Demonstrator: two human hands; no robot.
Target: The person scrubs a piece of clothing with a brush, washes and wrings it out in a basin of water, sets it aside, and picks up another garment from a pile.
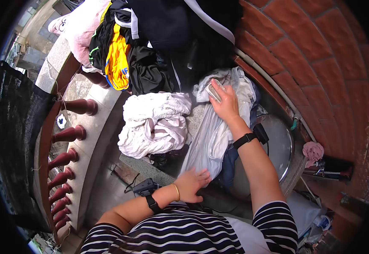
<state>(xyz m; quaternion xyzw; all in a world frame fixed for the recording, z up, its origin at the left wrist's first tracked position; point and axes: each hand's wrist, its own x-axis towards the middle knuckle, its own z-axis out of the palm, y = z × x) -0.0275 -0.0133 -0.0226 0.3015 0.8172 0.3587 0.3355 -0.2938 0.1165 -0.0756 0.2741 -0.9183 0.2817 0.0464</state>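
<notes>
A wet, pale grey garment point(212, 142) lies stretched along the stone ledge, its far end bunched up. My right hand point(226, 103) is closed around a small pale rectangular block point(214, 90), pressed on the garment's far part; whether it is a soap bar or a scrubbing brush I cannot tell. My left hand point(193, 185) lies flat on the near end of the garment, fingers stretched out. Left of the garment sits a crumpled white textured cloth point(154, 122). Dark blue fabric point(228, 169) hangs beneath the garment's right side.
Behind lies a heap of dark clothes point(167, 34) with a yellow piece point(117, 63) and a pink plush toy point(84, 31). A round metal basin point(279, 148) stands at right by the brick wall point(320, 63). Red balusters point(68, 156) line the left. A pink cloth point(313, 152) lies at far right.
</notes>
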